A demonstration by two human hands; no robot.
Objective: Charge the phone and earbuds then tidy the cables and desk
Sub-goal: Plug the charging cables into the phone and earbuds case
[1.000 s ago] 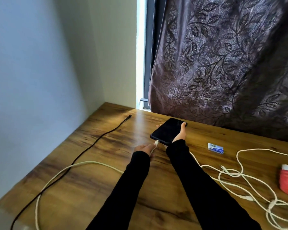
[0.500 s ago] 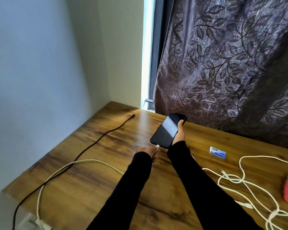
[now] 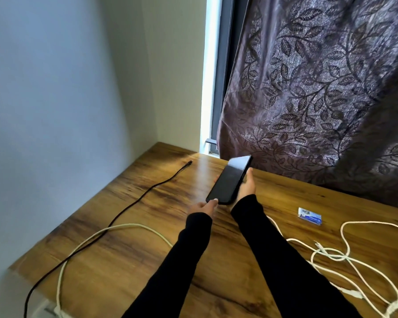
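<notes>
Plugging the phone [image 3: 229, 180] in at centre frame.
We are gripping it with our right hand [image 3: 246, 188]; left hand [image 3: 203, 206] is pinching the white cable [image 3: 115, 228] plug, risking a misaligned, jammed port.

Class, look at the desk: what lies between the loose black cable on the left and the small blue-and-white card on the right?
In the head view, between the black cable and the card come the left hand, then the phone held by the right hand.
</notes>
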